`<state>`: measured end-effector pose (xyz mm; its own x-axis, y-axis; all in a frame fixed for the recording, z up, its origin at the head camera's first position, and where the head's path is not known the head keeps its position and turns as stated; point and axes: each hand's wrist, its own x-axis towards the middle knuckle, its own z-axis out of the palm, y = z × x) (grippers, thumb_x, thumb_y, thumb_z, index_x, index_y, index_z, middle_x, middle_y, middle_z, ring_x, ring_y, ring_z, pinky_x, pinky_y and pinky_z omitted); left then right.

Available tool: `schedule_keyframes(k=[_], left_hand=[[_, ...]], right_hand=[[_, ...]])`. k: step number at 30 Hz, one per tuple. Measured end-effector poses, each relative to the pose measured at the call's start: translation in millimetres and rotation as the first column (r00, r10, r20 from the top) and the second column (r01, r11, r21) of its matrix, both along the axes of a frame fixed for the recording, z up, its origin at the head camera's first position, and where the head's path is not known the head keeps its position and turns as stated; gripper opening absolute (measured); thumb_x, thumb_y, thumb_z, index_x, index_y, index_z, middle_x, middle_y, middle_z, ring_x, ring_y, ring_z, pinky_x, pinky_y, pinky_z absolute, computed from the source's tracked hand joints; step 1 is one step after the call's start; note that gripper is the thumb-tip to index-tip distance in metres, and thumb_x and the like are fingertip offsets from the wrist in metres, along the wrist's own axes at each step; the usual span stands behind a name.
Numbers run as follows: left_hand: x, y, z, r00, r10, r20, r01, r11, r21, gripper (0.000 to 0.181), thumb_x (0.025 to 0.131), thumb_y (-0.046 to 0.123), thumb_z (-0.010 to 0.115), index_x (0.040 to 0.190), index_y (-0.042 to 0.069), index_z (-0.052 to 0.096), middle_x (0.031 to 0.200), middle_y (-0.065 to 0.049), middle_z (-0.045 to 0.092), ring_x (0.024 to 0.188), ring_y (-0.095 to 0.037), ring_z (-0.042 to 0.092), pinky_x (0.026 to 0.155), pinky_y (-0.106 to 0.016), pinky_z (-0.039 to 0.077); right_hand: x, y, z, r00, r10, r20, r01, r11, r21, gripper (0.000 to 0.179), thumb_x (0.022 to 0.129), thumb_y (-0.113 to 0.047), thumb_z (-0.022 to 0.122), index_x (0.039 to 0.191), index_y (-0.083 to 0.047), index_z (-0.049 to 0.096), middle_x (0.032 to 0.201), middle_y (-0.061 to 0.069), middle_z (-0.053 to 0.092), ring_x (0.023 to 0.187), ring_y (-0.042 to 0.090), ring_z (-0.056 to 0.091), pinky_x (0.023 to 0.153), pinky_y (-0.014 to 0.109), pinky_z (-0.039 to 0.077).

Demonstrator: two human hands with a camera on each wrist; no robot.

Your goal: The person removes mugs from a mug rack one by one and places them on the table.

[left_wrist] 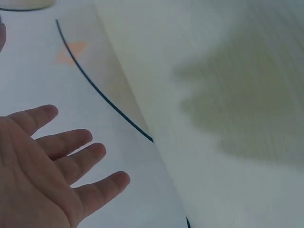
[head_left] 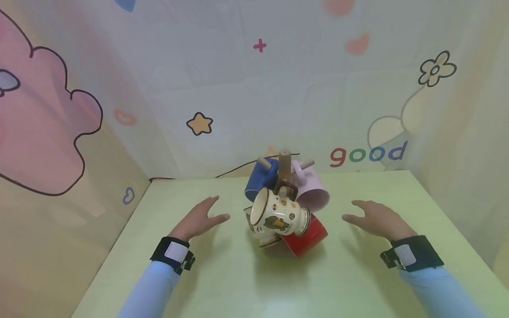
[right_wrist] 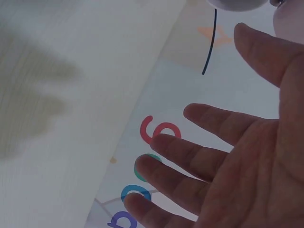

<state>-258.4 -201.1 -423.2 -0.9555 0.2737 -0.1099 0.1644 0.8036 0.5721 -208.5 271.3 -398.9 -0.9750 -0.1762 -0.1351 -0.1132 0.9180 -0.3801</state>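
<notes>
A wooden mug rack [head_left: 284, 165] stands mid-table with several mugs on it. At its back left hangs a blue mug [head_left: 257, 181], and a pink mug [head_left: 312, 191] is at the back right. In front is a cream mug with a bear print [head_left: 283, 216], tilted sideways. Behind it, a second cream mug [head_left: 267, 238] and a red mug [head_left: 306, 237] are partly covered. My left hand [head_left: 202, 218] hovers left of the mugs, fingers extended, holding nothing. On the right, my right hand [head_left: 377, 217] is likewise extended and apart from them.
The pale green table [head_left: 191, 282] meets a printed cloth backdrop [head_left: 238, 88] behind and at both sides. A thin dark line [head_left: 238, 168] runs along the cloth behind the rack. Black straps with small devices circle both wrists.
</notes>
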Motion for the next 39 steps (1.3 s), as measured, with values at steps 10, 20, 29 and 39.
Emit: schedule_keyframes(k=[10, 20, 29, 39], left_hand=[[39.5, 14.4, 8.3, 0.999, 0.015, -0.038, -0.009, 0.986, 0.167, 0.088, 0.089, 0.058, 0.065, 0.156, 0.013, 0.029, 0.159, -0.014, 0.029, 0.145, -0.037, 0.027, 0.112, -0.060, 0.026], [72.0, 34.0, 17.6, 0.999, 0.022, -0.044, -0.010, 0.964, 0.266, 0.088, 0.089, 0.053, 0.068, 0.158, 0.019, 0.026, 0.160, -0.006, 0.028, 0.146, -0.031, 0.026, 0.113, -0.058, 0.026], [86.5, 53.3, 15.4, 0.997, 0.034, -0.065, -0.011, 0.945, 0.327, 0.091, 0.087, 0.049, 0.072, 0.158, 0.019, 0.024, 0.160, -0.007, 0.029, 0.145, -0.030, 0.028, 0.112, -0.058, 0.029], [102.2, 87.1, 7.5, 0.994, 0.052, -0.098, 0.005, 0.860, 0.510, 0.087, 0.088, 0.044, 0.074, 0.154, 0.008, 0.031, 0.145, -0.012, 0.049, 0.131, -0.029, 0.048, 0.098, -0.050, 0.045]], right_hand=[[26.8, -16.4, 1.9, 0.999, -0.006, -0.043, 0.004, 1.000, -0.030, 0.079, 0.093, -0.054, 0.060, 0.139, 0.010, 0.047, 0.135, 0.035, 0.051, 0.124, 0.055, 0.045, 0.094, 0.068, 0.041], [57.8, -31.4, 2.4, 0.998, -0.046, -0.030, 0.044, 0.997, -0.064, 0.080, 0.092, -0.057, 0.060, 0.141, 0.006, 0.047, 0.137, 0.032, 0.051, 0.125, 0.053, 0.046, 0.093, 0.067, 0.042], [78.6, -53.8, 14.2, 0.997, -0.024, -0.075, 0.016, 0.994, -0.113, 0.082, 0.091, -0.061, 0.060, 0.144, 0.000, 0.047, 0.142, 0.027, 0.049, 0.130, 0.049, 0.044, 0.096, 0.067, 0.040], [84.5, -72.7, 17.2, 0.996, 0.024, -0.089, -0.031, 0.997, -0.077, 0.078, 0.089, -0.058, 0.064, 0.142, -0.002, 0.051, 0.138, 0.026, 0.053, 0.126, 0.048, 0.048, 0.092, 0.066, 0.044]])
